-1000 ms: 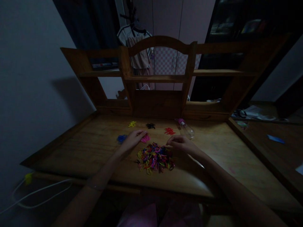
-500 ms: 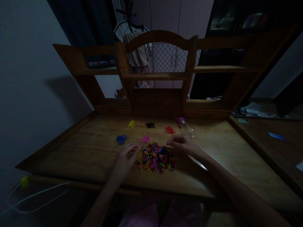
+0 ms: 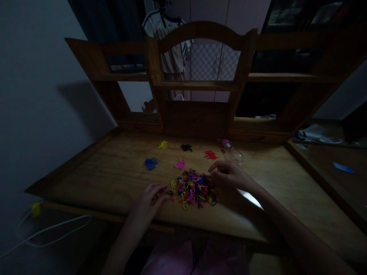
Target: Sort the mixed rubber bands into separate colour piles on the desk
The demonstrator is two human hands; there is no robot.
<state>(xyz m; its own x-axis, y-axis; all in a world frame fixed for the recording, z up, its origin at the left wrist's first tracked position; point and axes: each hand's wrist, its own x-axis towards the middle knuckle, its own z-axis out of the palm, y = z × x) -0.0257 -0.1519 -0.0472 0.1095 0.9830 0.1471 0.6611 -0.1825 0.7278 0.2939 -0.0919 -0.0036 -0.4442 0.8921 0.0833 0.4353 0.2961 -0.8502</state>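
A mixed pile of small coloured rubber bands (image 3: 195, 190) lies on the wooden desk between my hands. At the pile's left edge, my left hand (image 3: 150, 198) has thumb and fingers drawn together around a dark rubber band (image 3: 170, 193). My right hand (image 3: 228, 173) hovers by the pile's upper right edge, fingertips pinched; whatever they hold is too small to make out. Beyond the pile lie single-colour heaps: blue bands (image 3: 150, 163), pink bands (image 3: 180, 164), yellow bands (image 3: 163, 144), black bands (image 3: 186, 147) and red bands (image 3: 211, 154).
A clear bottle with a pink cap (image 3: 233, 153) lies behind my right hand. The desk (image 3: 100, 172) is backed by a wooden shelf unit (image 3: 197, 86). A white cable (image 3: 57, 229) hangs at the front left. The room is dim.
My left hand has moved down along the pile's left edge, and a dark band now shows at its fingertips. My right hand stays near the upper right edge. The view has shifted slightly.
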